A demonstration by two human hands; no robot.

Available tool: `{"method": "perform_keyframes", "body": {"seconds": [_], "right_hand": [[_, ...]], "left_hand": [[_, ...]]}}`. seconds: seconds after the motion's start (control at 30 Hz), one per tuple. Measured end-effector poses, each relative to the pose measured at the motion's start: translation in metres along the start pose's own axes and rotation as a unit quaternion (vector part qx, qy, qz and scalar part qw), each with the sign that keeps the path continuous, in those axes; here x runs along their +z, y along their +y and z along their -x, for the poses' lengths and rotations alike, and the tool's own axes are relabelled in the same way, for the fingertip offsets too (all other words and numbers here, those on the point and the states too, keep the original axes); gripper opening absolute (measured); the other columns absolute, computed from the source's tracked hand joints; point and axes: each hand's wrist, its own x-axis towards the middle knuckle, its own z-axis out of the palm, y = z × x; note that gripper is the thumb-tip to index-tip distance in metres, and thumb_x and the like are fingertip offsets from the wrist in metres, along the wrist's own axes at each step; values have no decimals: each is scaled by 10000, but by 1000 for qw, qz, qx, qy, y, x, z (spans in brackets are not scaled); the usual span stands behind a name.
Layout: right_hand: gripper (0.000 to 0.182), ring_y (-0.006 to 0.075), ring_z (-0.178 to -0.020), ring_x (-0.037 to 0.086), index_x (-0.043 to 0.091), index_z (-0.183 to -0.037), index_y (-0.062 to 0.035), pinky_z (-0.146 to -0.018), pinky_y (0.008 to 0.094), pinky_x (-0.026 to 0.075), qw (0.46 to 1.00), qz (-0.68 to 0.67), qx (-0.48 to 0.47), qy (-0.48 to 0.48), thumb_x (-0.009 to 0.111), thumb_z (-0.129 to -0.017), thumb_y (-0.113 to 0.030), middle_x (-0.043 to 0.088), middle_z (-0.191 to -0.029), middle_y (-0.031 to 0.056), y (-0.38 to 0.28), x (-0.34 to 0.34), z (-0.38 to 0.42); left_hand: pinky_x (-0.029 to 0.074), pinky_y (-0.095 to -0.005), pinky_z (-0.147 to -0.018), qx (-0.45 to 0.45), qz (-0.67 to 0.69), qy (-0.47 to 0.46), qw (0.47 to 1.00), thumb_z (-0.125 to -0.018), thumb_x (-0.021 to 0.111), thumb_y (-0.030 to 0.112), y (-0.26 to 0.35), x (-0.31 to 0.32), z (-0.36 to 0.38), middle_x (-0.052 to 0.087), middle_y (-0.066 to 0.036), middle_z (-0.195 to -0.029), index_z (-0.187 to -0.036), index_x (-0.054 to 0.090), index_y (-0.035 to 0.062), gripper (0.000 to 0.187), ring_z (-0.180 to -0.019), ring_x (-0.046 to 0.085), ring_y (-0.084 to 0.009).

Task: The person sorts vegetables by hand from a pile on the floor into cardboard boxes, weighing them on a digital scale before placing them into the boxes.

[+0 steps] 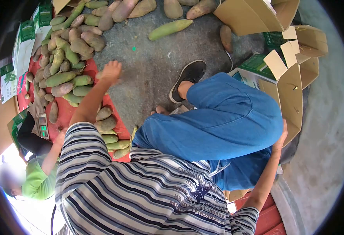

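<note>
My left hand [111, 73] reaches over the edge of the red mat [90, 69], its fingers loosely bent and apart, with nothing showing in them. Close beside it lies a heap of green radishes [59, 79] and brownish-purple roots [81, 47]. More roots [106, 124] lie under my left forearm. My right hand [282, 135] is at the side of my bent knee, next to an open cardboard box [289, 103]; its fingers are mostly hidden.
A single green radish [170, 29] lies on the dark floor covering, and a brown root [226, 38] beside the boxes. Another open carton [254, 15] stands at upper right. At left are a small digital scale [43, 126] and a person in a green shirt [40, 180].
</note>
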Motion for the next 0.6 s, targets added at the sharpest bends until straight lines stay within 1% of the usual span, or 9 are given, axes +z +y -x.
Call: {"method": "perform_keyframes", "body": {"seconds": [0.07,0.13,0.2,0.27,0.33,0.37,0.43,0.5,0.6], "right_hand": [[133,280,-731,574,545,-946,-19,-668,336,457,1000,-4,-5,5,577,-833,-81,575,-823,163,-3,-1,1],[142,273,-745,582,547,-956,-18,-676,334,460,999,-27,-9,15,578,-830,-76,579,-830,164,-8,1,2],[153,259,-761,588,549,-972,-14,-690,332,464,1000,-24,-7,13,570,-826,-54,586,-847,162,-11,0,2],[168,246,-778,594,549,-987,-9,-705,328,467,999,-24,-17,19,559,-821,-31,591,-863,159,-12,2,3],[188,234,-797,599,548,-1002,-4,-720,324,469,998,-28,-37,33,545,-814,-6,595,-880,155,-12,4,3],[193,233,-801,600,546,-1005,-2,-723,324,469,998,-36,-33,34,541,-812,2,595,-883,153,-9,5,3],[204,230,-808,603,543,-1011,2,-727,322,470,998,-54,-22,34,532,-807,16,595,-891,148,-1,6,3],[204,231,-808,604,542,-1009,1,-725,322,471,999,-24,-38,23,531,-806,18,596,-883,146,-1,4,3],[190,228,-783,606,542,-1003,0,-705,321,473,999,-17,-37,18,537,-813,6,596,-869,142,0,3,4]], "left_hand": [[414,-421,-860,42,45,90,994,-572,784,301,37,-6,-5,473,-112,-1090,-1079,475,75,636,-1056,459,-291],[409,-421,-870,51,97,133,985,-584,777,323,80,-11,-22,476,-124,-1095,-1083,483,73,631,-1065,457,-298],[408,-426,-874,39,158,129,978,-582,777,330,125,-37,-38,485,-131,-1088,-1086,488,72,636,-1065,459,-304],[405,-423,-901,37,214,179,960,-594,743,352,161,-58,-54,506,-160,-1084,-1149,490,45,683,-1057,475,-334],[416,-407,-893,20,255,211,943,-598,736,373,191,-80,-72,521,-164,-1067,-1154,503,43,687,-1043,486,-329],[418,-409,-892,21,281,226,933,-613,726,387,204,-91,-79,524,-175,-1069,-1159,502,33,689,-1043,491,-335],[417,-415,-899,24,344,243,907,-643,706,407,221,-107,-88,527,-193,-1086,-1168,498,17,687,-1052,497,-344],[410,-424,-914,35,417,250,873,-674,685,420,227,-119,-96,527,-209,-1114,-1175,493,4,679,-1072,496,-352],[421,-432,-888,20,404,350,845,-698,660,415,204,-123,-99,512,-202,-1109,-1142,505,-10,634,-1069,492,-362]]}}
